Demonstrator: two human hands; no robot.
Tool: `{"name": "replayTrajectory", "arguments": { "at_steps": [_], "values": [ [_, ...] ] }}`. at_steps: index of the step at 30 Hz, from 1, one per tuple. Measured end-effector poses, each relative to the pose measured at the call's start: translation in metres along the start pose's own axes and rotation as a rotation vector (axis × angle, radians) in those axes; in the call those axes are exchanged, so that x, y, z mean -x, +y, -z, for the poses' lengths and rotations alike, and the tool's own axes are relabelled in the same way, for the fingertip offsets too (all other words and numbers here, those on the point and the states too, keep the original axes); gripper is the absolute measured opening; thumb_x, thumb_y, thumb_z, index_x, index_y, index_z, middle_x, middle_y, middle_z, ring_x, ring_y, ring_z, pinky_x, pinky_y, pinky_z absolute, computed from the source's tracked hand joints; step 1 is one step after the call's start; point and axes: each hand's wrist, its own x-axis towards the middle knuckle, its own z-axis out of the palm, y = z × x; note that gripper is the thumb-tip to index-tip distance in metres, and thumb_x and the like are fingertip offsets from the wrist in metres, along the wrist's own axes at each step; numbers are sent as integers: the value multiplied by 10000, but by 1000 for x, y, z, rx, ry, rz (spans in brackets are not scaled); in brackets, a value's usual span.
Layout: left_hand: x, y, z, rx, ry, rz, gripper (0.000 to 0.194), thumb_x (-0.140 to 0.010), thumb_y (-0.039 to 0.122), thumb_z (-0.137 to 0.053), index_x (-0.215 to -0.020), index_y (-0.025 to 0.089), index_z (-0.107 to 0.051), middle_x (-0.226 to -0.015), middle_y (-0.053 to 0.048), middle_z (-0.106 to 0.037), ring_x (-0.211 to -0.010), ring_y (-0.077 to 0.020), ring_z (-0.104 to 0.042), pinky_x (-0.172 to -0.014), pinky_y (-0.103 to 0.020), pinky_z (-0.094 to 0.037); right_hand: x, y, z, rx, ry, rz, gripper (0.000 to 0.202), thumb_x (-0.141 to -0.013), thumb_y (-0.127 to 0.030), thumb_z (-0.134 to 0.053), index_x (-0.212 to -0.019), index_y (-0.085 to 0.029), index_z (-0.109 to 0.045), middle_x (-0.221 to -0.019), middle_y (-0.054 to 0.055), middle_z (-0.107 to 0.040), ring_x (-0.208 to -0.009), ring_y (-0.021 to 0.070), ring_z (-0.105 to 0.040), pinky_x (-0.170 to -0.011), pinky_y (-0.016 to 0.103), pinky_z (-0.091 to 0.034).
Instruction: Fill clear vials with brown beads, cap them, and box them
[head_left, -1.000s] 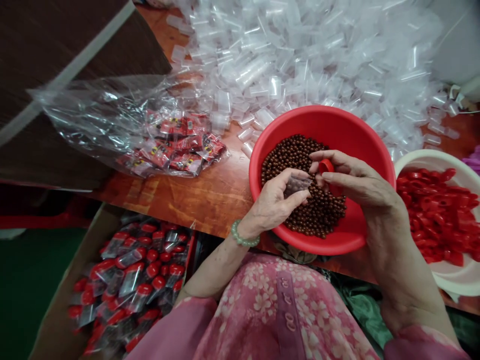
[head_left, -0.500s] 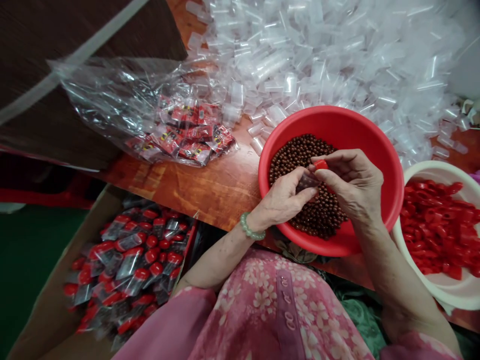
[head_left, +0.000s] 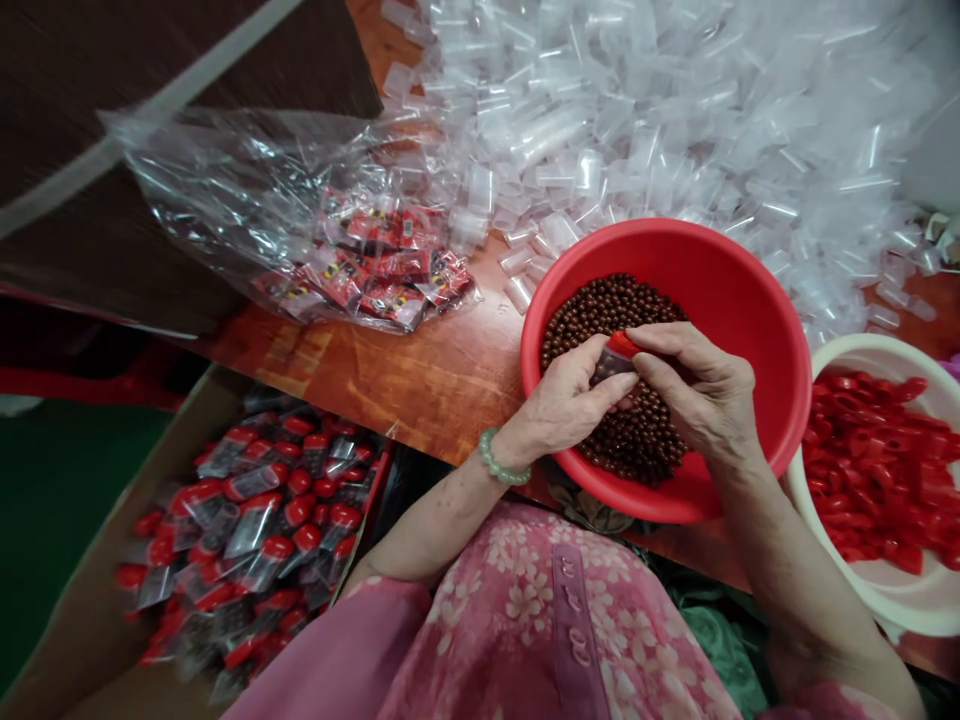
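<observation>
Over a red basin [head_left: 757, 300] of small round brown balls [head_left: 637, 455], my left hand [head_left: 574, 395] is closed around a clear plastic container [head_left: 613, 366] with dark contents showing through its wall. My right hand [head_left: 697, 385] pinches a red cap [head_left: 622, 344], which sits at the container's mouth. Whether the cap is fully seated cannot be made out. A green bead bracelet [head_left: 501, 457] circles my left wrist. The fingers of both hands almost meet at the cap.
A cream basin [head_left: 829, 350] of red caps [head_left: 877, 460] stands at the right. Clear empty containers [head_left: 645, 110] are heaped across the back of the wooden table [head_left: 420, 385]. A plastic bag [head_left: 225, 190] holds red packets [head_left: 390, 265]. Below left, a cardboard box [head_left: 82, 610] contains capped containers [head_left: 255, 525].
The red cap, held in my right fingers, has come down onto the mouth of the container in my left hand. The view has shifted slightly.
</observation>
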Motion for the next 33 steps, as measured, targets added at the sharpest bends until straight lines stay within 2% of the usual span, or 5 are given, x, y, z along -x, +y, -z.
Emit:
{"name": "replayTrajectory", "arguments": {
  "at_steps": [8, 17, 26, 29, 33],
  "values": [
    [1, -1, 0, -118, 50, 23, 145, -930, 288, -606, -881, 199, -503, -795, 2, -593, -742, -133, -559, -703, -288, -493, 2, 7, -1, -46, 7, -107, 120, -889, -319, -774, -995, -288, -822, -998, 26, -817, -930, 216, -766, -888, 405, -638],
    [0, 1, 5, -129, -3, 33, 165, -948, 337, -599, -949, 194, -518, -815, -6, -622, -765, -151, -581, -729, -305, -478, 0, 6, 15, 126, -227, 171, 349, -901, -347, -763, -1249, -348, -764, -1256, 71, -763, -1149, 276, -723, -976, 457, -607],
    [4, 3, 2, -327, 19, -6, 71, -943, 250, -543, -959, 193, -503, -802, -9, -589, -741, -159, -537, -707, -307, -447, -1, 9, 12, 93, -203, 225, 261, -931, -188, -723, -1158, -302, -784, -1101, 63, -788, -1005, 203, -756, -865, 346, -637],
    [4, 6, 2, -354, 47, -1, 68, -932, 225, -547, -963, 188, -500, -858, -17, -599, -791, -161, -544, -744, -310, -448, -1, 12, 13, 109, -206, 296, 337, -925, -157, -724, -1232, -295, -750, -1149, 73, -773, -1038, 199, -749, -894, 347, -629],
    [2, 10, 2, -140, 41, 68, 131, -976, 307, -544, -947, 186, -505, -869, -12, -609, -796, -144, -576, -753, -295, -487, 1, 14, 9, 245, -242, 411, 536, -886, -299, -792, -1393, -269, -621, -1234, 123, -716, -1125, 270, -704, -932, 440, -616]
  ]
}}
